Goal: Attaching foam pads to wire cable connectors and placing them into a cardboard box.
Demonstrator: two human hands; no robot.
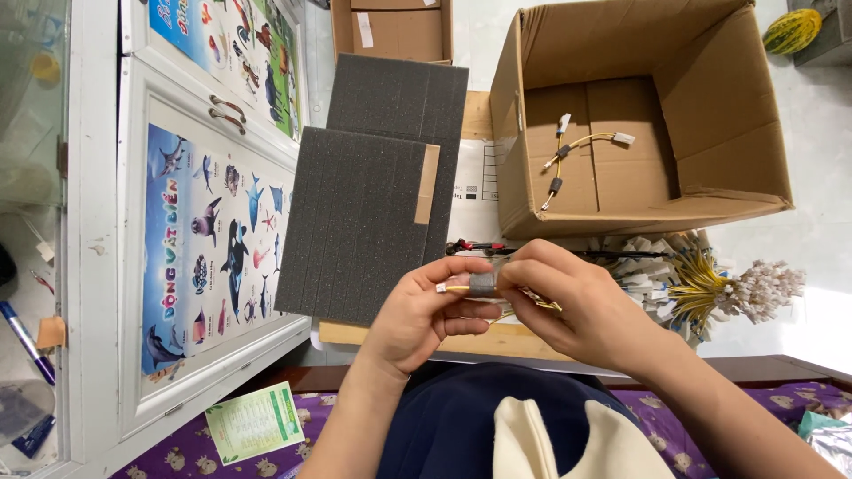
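Note:
My left hand (424,315) and my right hand (568,302) meet at the middle of the view, both pinching a thin yellow wire (461,288) with a small grey foam piece (483,284) wrapped around it. The wire's white tip sticks out to the left of my left fingers. Just behind my hands stand two dark grey foam sheets (364,222), the front one bearing a strip of brown tape. To the right lies a bundle of yellow wires with white connectors (710,288).
An open cardboard box (710,177) at the upper right holds one finished wire harness (568,155). A white cabinet door with a sea-animal poster (213,239) is on the left. A green leaflet (256,422) lies on purple cloth below.

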